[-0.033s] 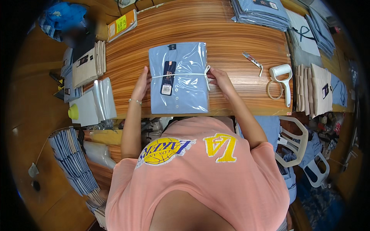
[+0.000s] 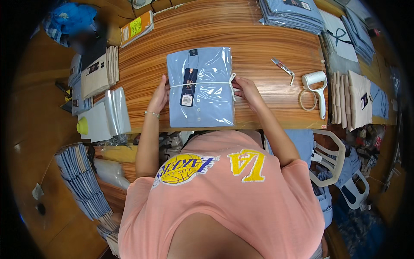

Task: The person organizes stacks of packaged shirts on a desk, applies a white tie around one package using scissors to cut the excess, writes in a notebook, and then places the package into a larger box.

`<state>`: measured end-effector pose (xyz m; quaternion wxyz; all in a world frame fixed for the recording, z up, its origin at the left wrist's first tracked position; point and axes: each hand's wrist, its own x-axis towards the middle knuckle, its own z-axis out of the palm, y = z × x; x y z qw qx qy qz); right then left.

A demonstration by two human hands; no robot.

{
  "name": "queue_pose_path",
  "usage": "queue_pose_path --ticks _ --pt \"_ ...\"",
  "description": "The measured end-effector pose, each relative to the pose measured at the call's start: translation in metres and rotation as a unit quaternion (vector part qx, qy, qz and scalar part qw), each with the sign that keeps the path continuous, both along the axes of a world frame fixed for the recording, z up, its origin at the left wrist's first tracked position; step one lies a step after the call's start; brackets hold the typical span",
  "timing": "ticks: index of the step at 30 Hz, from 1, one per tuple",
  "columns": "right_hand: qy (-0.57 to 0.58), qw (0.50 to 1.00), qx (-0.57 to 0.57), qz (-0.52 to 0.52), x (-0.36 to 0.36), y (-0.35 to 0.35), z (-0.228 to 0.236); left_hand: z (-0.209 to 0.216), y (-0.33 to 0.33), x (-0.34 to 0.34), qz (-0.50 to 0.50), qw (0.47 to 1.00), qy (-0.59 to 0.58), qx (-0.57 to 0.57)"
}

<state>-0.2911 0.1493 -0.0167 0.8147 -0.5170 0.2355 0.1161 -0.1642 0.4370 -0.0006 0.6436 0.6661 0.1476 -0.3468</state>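
Garment of folded light-blue cloth [image 2: 211, 114], sealed in clear plastic [image 2: 222, 58], lies flat at the near edge of the wood-grain table [image 2: 267, 47], between two bare hands. The left hand [image 2: 161, 94] is at its left edge, fingers slightly curled; the right hand [image 2: 248, 91], fingers bent, is at its right edge, beside the bow of one white cord [image 2: 211, 82] tied across it. I cannot tell whether either grips. One dark rectangular tag [image 2: 188, 87] and three round white buttons [image 2: 198, 109] show on its front. Farther right lie one white lint roller [image 2: 314, 78], one beige ring [image 2: 301, 103] and one slim metal-tipped tool [image 2: 283, 66].
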Motion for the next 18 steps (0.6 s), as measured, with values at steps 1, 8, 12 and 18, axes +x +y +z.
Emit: queue_pose_path --ticks 1,8,12,18 --pt "0.013 1.000 -0.025 -0.003 -0.002 0.003 0.005 -0.004 0.000 -0.001 -0.014 0.999 0.011 -0.034" --pt "-0.069 0.935 -0.345 0.052 -0.014 0.040 0.017 -0.017 -0.012 -0.012 -0.100 0.989 -0.092 0.061" --pt "-0.014 0.966 -0.259 -0.002 -0.003 0.025 0.026 -0.014 0.002 -0.004 -0.083 0.994 -0.021 -0.068" --pt "0.143 0.982 0.102 -0.069 0.027 0.046 0.032 -0.028 -0.007 -0.003 -0.050 0.995 -0.053 -0.066"
